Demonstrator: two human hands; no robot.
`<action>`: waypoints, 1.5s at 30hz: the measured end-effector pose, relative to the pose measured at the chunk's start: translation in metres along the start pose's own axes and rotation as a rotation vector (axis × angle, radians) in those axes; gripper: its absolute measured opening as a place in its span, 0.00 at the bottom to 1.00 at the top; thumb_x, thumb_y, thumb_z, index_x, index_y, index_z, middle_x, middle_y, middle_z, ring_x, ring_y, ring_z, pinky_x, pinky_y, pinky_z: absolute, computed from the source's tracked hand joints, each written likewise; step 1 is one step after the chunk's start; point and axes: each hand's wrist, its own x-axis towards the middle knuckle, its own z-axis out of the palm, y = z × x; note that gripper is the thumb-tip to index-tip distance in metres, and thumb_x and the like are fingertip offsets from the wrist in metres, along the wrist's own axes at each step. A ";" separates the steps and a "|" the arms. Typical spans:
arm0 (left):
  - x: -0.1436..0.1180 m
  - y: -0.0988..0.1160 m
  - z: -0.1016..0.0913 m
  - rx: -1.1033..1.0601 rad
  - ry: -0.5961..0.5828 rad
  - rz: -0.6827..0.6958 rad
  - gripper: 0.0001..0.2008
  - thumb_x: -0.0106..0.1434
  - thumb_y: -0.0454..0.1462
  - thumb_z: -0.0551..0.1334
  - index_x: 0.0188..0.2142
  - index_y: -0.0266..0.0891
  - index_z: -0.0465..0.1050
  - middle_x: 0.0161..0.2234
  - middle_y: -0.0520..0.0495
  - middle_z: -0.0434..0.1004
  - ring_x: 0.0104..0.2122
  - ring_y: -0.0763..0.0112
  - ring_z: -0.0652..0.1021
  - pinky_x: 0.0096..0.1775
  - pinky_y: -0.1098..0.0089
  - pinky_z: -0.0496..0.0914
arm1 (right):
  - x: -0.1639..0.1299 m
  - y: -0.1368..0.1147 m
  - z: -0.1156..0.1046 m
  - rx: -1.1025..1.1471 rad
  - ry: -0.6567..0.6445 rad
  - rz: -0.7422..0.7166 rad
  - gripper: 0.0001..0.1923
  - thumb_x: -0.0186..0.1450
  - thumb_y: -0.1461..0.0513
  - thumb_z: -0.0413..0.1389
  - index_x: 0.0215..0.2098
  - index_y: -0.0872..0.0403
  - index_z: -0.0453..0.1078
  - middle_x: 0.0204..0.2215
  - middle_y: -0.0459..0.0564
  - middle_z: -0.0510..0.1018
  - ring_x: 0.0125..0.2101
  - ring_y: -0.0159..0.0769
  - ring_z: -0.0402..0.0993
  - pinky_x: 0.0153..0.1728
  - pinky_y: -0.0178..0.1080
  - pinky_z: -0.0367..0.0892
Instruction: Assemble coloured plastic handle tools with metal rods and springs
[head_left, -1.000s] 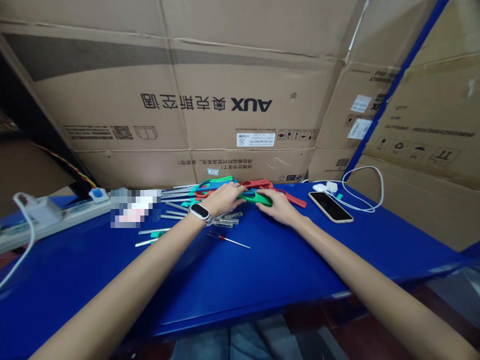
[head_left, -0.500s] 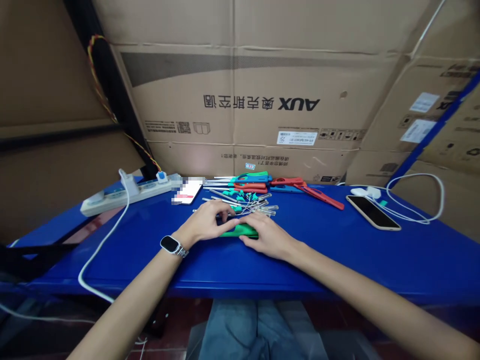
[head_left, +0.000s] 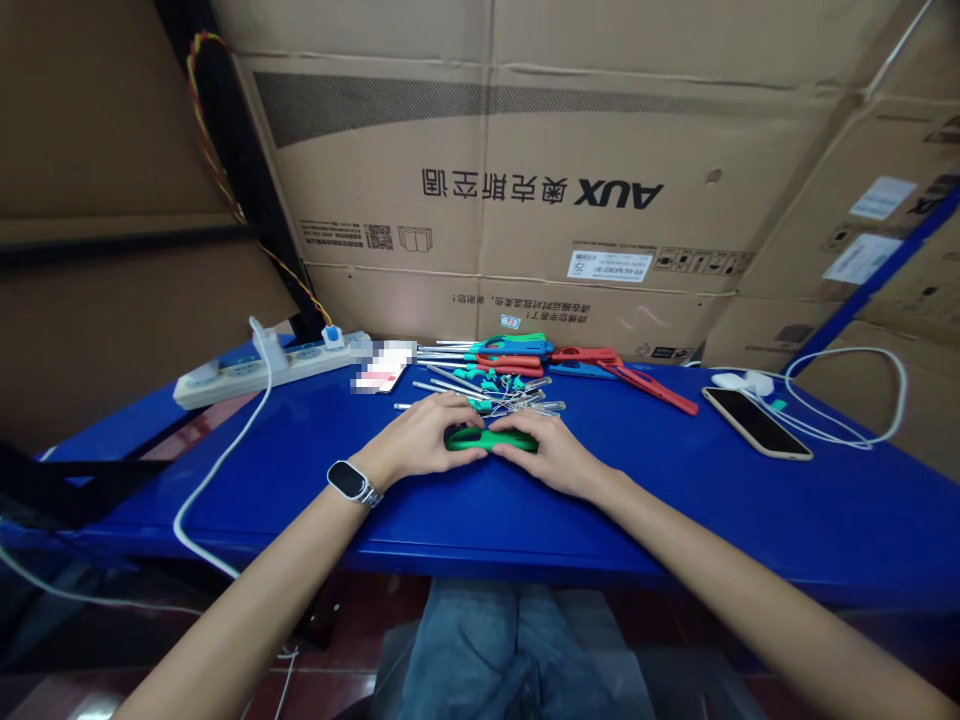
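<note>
Blue table (head_left: 675, 510) spans the foreground, a power strip (head_left: 270, 368) and phone (head_left: 757, 423) farther back, cardboard boxes (head_left: 525, 180) behind. Left hand (head_left: 424, 447) and right hand (head_left: 551, 455), fingers curled, grip a green tool handle (head_left: 487, 438) lying on the table.

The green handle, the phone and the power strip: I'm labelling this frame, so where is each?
green handle (head_left: 487, 439), head view, on its middle, between the two hands.
phone (head_left: 757, 422), head view, on its dark screen.
power strip (head_left: 300, 362), head view, on its white top face.
</note>
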 end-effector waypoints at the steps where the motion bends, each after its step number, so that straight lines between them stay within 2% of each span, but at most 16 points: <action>1: 0.000 -0.001 0.000 -0.006 0.016 0.016 0.11 0.65 0.45 0.63 0.41 0.42 0.76 0.39 0.46 0.78 0.42 0.62 0.77 0.46 0.64 0.69 | 0.000 0.001 0.000 0.031 0.023 0.011 0.11 0.68 0.58 0.58 0.47 0.50 0.75 0.43 0.51 0.81 0.44 0.40 0.77 0.48 0.44 0.70; 6: 0.002 -0.005 -0.001 0.022 0.076 0.069 0.14 0.72 0.44 0.55 0.41 0.40 0.76 0.37 0.45 0.79 0.40 0.63 0.77 0.45 0.64 0.69 | 0.004 0.003 0.000 0.184 0.084 0.092 0.10 0.69 0.59 0.54 0.45 0.50 0.75 0.43 0.48 0.82 0.44 0.38 0.78 0.48 0.41 0.70; 9: 0.002 -0.007 0.000 0.090 0.091 0.038 0.16 0.73 0.44 0.52 0.39 0.39 0.75 0.35 0.45 0.78 0.38 0.63 0.77 0.43 0.65 0.69 | 0.006 0.001 -0.001 0.216 0.105 0.102 0.10 0.70 0.59 0.52 0.45 0.51 0.74 0.43 0.48 0.81 0.45 0.38 0.77 0.49 0.41 0.69; 14: 0.001 -0.012 0.000 0.124 0.143 -0.049 0.17 0.74 0.43 0.49 0.36 0.40 0.72 0.32 0.46 0.77 0.34 0.65 0.76 0.37 0.68 0.67 | 0.001 0.004 -0.003 0.095 0.269 0.127 0.11 0.68 0.60 0.53 0.48 0.51 0.68 0.45 0.51 0.77 0.44 0.40 0.74 0.44 0.41 0.69; 17: 0.000 -0.013 -0.001 0.071 0.146 -0.095 0.17 0.74 0.42 0.49 0.32 0.40 0.69 0.29 0.48 0.74 0.30 0.67 0.75 0.34 0.70 0.64 | -0.006 0.003 -0.003 -0.002 0.402 0.180 0.09 0.65 0.59 0.55 0.42 0.52 0.64 0.38 0.51 0.74 0.36 0.39 0.71 0.38 0.41 0.67; 19: 0.000 -0.014 -0.002 0.040 0.170 -0.153 0.18 0.74 0.42 0.49 0.30 0.40 0.68 0.26 0.50 0.72 0.27 0.69 0.73 0.31 0.70 0.62 | -0.011 0.000 -0.003 -0.086 0.369 0.185 0.09 0.64 0.58 0.57 0.36 0.51 0.62 0.34 0.49 0.72 0.34 0.39 0.68 0.38 0.42 0.65; 21: -0.002 -0.015 -0.003 0.004 0.209 -0.223 0.19 0.73 0.43 0.49 0.29 0.39 0.68 0.22 0.52 0.68 0.22 0.71 0.70 0.28 0.70 0.58 | -0.015 -0.004 -0.003 -0.178 0.238 0.146 0.11 0.62 0.56 0.60 0.34 0.51 0.62 0.33 0.48 0.73 0.36 0.41 0.68 0.42 0.44 0.63; 24: -0.004 -0.018 -0.004 -0.071 0.246 -0.283 0.20 0.73 0.44 0.49 0.27 0.38 0.68 0.19 0.54 0.63 0.19 0.73 0.65 0.25 0.70 0.55 | -0.016 -0.008 0.000 -0.232 0.033 0.089 0.13 0.61 0.54 0.63 0.38 0.51 0.67 0.39 0.49 0.76 0.44 0.44 0.68 0.47 0.47 0.59; 27: -0.005 -0.017 -0.003 -0.136 0.249 -0.242 0.21 0.72 0.44 0.50 0.23 0.38 0.63 0.19 0.54 0.63 0.20 0.75 0.65 0.26 0.71 0.55 | -0.014 -0.007 0.001 -0.207 -0.047 0.076 0.11 0.63 0.57 0.62 0.42 0.50 0.70 0.44 0.50 0.77 0.48 0.44 0.68 0.50 0.48 0.57; 30: -0.006 -0.012 -0.001 -0.148 0.250 -0.204 0.18 0.71 0.43 0.51 0.24 0.39 0.60 0.20 0.55 0.61 0.21 0.75 0.64 0.26 0.72 0.55 | -0.011 0.000 -0.007 -0.200 -0.002 0.085 0.09 0.63 0.60 0.61 0.41 0.51 0.72 0.42 0.50 0.79 0.45 0.43 0.70 0.47 0.46 0.58; 33: -0.007 -0.007 0.000 -0.134 0.231 -0.198 0.16 0.71 0.42 0.51 0.27 0.39 0.61 0.20 0.55 0.62 0.20 0.75 0.63 0.26 0.71 0.54 | -0.005 0.013 -0.022 -0.171 0.158 0.170 0.08 0.61 0.61 0.61 0.39 0.52 0.73 0.37 0.49 0.80 0.38 0.41 0.72 0.44 0.44 0.60; 36: -0.007 -0.003 0.003 -0.053 0.125 -0.188 0.15 0.70 0.41 0.51 0.28 0.39 0.65 0.19 0.55 0.65 0.19 0.74 0.64 0.25 0.70 0.53 | 0.007 0.031 -0.035 -0.093 0.314 0.264 0.09 0.61 0.57 0.62 0.36 0.52 0.72 0.36 0.49 0.80 0.37 0.40 0.73 0.41 0.42 0.63; 40: -0.004 0.003 0.008 0.201 -0.034 -0.123 0.14 0.66 0.39 0.54 0.24 0.40 0.66 0.18 0.52 0.68 0.19 0.71 0.66 0.25 0.68 0.49 | 0.034 0.049 -0.033 -0.087 0.279 0.273 0.09 0.58 0.57 0.63 0.34 0.53 0.71 0.34 0.48 0.80 0.36 0.39 0.74 0.40 0.41 0.65; 45: -0.004 0.011 0.009 0.400 -0.036 0.022 0.12 0.62 0.37 0.57 0.23 0.39 0.67 0.24 0.49 0.73 0.25 0.67 0.72 0.25 0.67 0.51 | 0.070 0.056 -0.020 -0.265 0.163 0.262 0.08 0.59 0.60 0.63 0.36 0.53 0.72 0.36 0.50 0.80 0.41 0.43 0.72 0.42 0.44 0.62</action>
